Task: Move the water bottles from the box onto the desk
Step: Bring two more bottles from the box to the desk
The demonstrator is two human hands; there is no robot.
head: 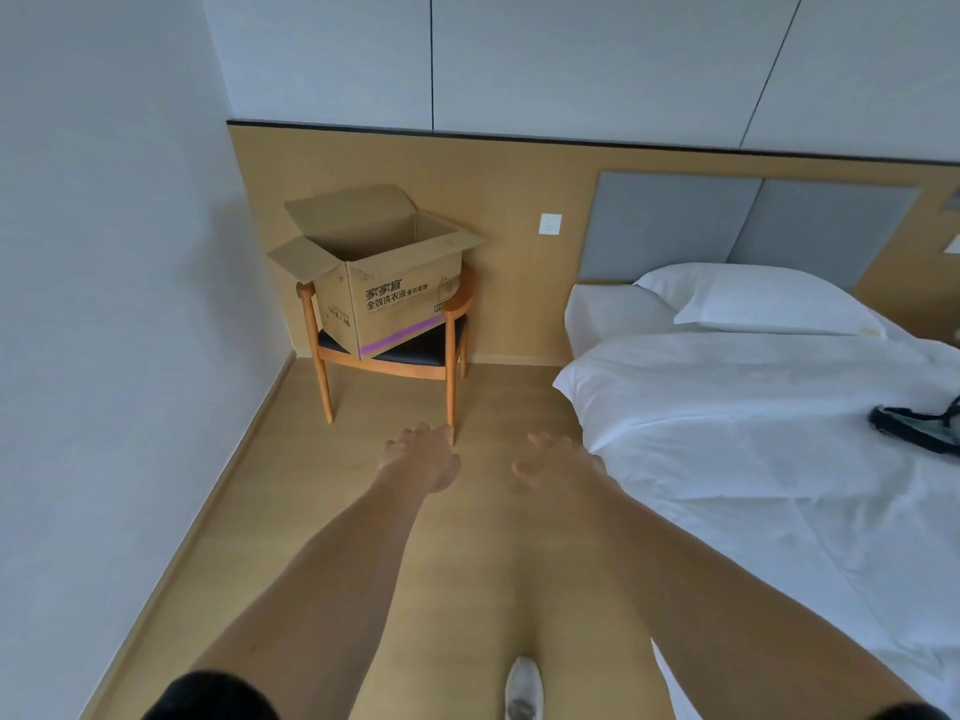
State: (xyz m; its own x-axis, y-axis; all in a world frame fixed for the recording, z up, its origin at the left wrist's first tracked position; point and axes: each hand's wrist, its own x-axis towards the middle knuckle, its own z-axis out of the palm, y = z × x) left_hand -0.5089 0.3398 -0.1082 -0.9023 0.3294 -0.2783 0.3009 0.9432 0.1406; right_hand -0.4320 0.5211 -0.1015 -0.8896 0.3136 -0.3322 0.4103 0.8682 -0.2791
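- Head cam has the cardboard box [384, 283] sitting on the seat of a wooden chair [387, 350] in the corner, flaps folded open. It's straight ahead of both hands and a bit to the left, still well apart from the fingers.
- Can't actually see any water bottles from here; the box walls hide whatever's inside. No desk in view either.
- Left hand [418, 457] looks like the nearer one to me: it lines up just in front of the chair's front right leg. Right hand [558, 462] is off toward the white bed [753, 433].
- Both arms are stretched out forward, roughly parallel, hands low over the wood floor [363, 511].
- Fingers on both hands are loose and lightly spread, holding nothing.
- My guess: this is the approach, and the reach has to go up and over the box rim.
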